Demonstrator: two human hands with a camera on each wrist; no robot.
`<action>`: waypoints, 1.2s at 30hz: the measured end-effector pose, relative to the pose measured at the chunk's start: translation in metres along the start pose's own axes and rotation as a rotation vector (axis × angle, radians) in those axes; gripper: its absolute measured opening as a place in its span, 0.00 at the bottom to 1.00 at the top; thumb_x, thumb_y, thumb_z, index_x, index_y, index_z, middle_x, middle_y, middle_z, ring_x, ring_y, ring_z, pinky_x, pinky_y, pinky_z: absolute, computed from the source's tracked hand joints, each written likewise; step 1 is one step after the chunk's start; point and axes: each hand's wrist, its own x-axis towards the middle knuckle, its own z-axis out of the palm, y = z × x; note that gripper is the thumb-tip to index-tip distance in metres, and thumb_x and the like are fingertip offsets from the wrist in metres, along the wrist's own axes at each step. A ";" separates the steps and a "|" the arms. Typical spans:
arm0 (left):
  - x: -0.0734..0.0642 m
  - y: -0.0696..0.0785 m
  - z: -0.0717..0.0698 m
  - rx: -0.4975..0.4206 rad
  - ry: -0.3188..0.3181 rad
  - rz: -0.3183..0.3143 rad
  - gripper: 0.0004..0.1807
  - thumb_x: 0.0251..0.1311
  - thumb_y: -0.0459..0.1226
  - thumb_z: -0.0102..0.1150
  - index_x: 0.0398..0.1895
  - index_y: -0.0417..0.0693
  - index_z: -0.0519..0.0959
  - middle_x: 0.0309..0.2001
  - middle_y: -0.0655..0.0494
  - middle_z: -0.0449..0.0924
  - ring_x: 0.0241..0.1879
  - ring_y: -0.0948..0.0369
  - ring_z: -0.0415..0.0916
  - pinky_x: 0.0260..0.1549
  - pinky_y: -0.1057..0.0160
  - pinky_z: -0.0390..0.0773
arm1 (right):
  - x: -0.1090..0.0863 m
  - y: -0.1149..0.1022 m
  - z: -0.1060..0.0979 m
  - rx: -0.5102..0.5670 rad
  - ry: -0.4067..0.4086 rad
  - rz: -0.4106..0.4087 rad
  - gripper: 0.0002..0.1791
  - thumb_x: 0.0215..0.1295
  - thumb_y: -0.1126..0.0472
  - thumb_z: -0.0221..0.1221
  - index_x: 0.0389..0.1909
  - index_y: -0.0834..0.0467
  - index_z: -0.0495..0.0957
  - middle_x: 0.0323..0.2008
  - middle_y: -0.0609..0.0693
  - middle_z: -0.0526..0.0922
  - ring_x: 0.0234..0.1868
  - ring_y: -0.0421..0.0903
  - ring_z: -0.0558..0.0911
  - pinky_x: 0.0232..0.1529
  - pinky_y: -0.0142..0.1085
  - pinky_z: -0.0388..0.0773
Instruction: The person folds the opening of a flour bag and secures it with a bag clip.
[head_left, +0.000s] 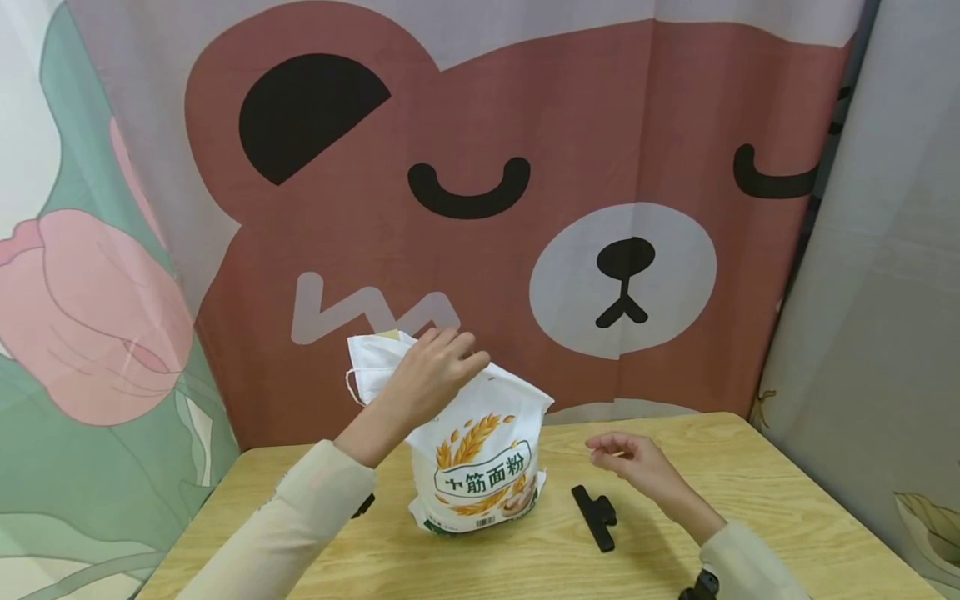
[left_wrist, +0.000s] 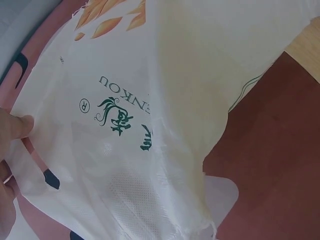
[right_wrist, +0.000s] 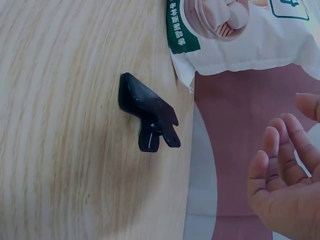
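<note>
A white bag of flour (head_left: pixel 480 450) with a wheat print stands on the wooden table. My left hand (head_left: pixel 435 371) grips its top edge, which is folded and slanting; the left wrist view shows the thumb and fingers pinching the bag's white fabric (left_wrist: pixel 115 170). To the right of the bag lies a black bag clip (head_left: pixel 596 517), also visible in the right wrist view as a black clip (right_wrist: pixel 147 110). My right hand (head_left: pixel 637 467) hovers above and right of the clip, fingers loosely bent, touching nothing.
The wooden table (head_left: pixel 360 558) carries the bag and clip. A small dark object (head_left: pixel 363 505) shows beside my left sleeve. Behind the table hangs a curtain (head_left: pixel 585 108) with a bear print; a floral curtain (head_left: pixel 90 333) is at left and a pale one (head_left: pixel 885 317) at right.
</note>
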 end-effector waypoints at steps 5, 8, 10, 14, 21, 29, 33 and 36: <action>0.000 0.000 0.000 0.006 0.014 -0.001 0.09 0.55 0.23 0.61 0.30 0.45 0.74 0.28 0.52 0.69 0.24 0.55 0.66 0.22 0.60 0.65 | -0.002 0.005 -0.001 0.002 -0.039 0.001 0.18 0.67 0.57 0.60 0.52 0.64 0.78 0.45 0.55 0.82 0.39 0.47 0.77 0.34 0.39 0.72; 0.000 0.000 0.000 0.012 0.013 0.000 0.09 0.55 0.23 0.61 0.30 0.45 0.74 0.28 0.52 0.69 0.24 0.55 0.67 0.22 0.60 0.65 | -0.003 0.008 -0.002 -0.001 -0.051 0.018 0.18 0.67 0.57 0.60 0.52 0.64 0.78 0.45 0.55 0.82 0.39 0.48 0.76 0.34 0.40 0.72; 0.001 0.000 0.000 0.017 0.008 0.000 0.09 0.55 0.24 0.61 0.30 0.46 0.74 0.28 0.52 0.69 0.24 0.55 0.67 0.22 0.60 0.65 | -0.004 0.010 -0.002 -0.008 -0.053 0.031 0.19 0.66 0.56 0.61 0.52 0.64 0.79 0.45 0.55 0.81 0.39 0.48 0.76 0.34 0.41 0.72; 0.001 0.000 0.000 0.017 -0.002 0.002 0.09 0.56 0.24 0.61 0.30 0.46 0.74 0.28 0.52 0.69 0.24 0.54 0.67 0.22 0.60 0.65 | -0.005 0.014 -0.001 -0.028 -0.049 0.053 0.18 0.65 0.56 0.62 0.50 0.64 0.79 0.46 0.54 0.81 0.39 0.48 0.75 0.35 0.43 0.72; 0.001 0.000 -0.001 0.016 0.000 0.005 0.10 0.55 0.24 0.62 0.30 0.45 0.74 0.28 0.52 0.69 0.24 0.55 0.67 0.23 0.60 0.65 | -0.007 0.017 -0.001 -0.047 -0.045 0.067 0.17 0.64 0.57 0.63 0.49 0.64 0.80 0.45 0.54 0.80 0.40 0.50 0.76 0.37 0.46 0.74; 0.001 -0.001 -0.001 0.022 -0.010 0.010 0.09 0.56 0.25 0.63 0.30 0.46 0.75 0.29 0.52 0.70 0.25 0.54 0.68 0.23 0.60 0.66 | -0.007 0.023 -0.003 -0.065 -0.070 0.114 0.19 0.65 0.58 0.62 0.50 0.67 0.78 0.40 0.51 0.80 0.43 0.54 0.79 0.39 0.49 0.76; -0.001 -0.001 -0.001 0.026 -0.018 0.009 0.09 0.55 0.25 0.64 0.30 0.46 0.75 0.29 0.52 0.70 0.25 0.55 0.68 0.23 0.61 0.66 | -0.008 0.025 -0.002 -0.061 -0.092 0.121 0.19 0.64 0.58 0.62 0.50 0.68 0.77 0.38 0.51 0.79 0.41 0.51 0.78 0.38 0.47 0.75; -0.001 -0.001 -0.002 0.025 -0.022 0.010 0.10 0.54 0.25 0.64 0.31 0.47 0.76 0.29 0.53 0.71 0.25 0.56 0.68 0.23 0.61 0.66 | -0.009 0.028 -0.002 -0.056 -0.117 0.121 0.19 0.65 0.60 0.61 0.51 0.69 0.77 0.37 0.52 0.78 0.39 0.49 0.76 0.35 0.43 0.74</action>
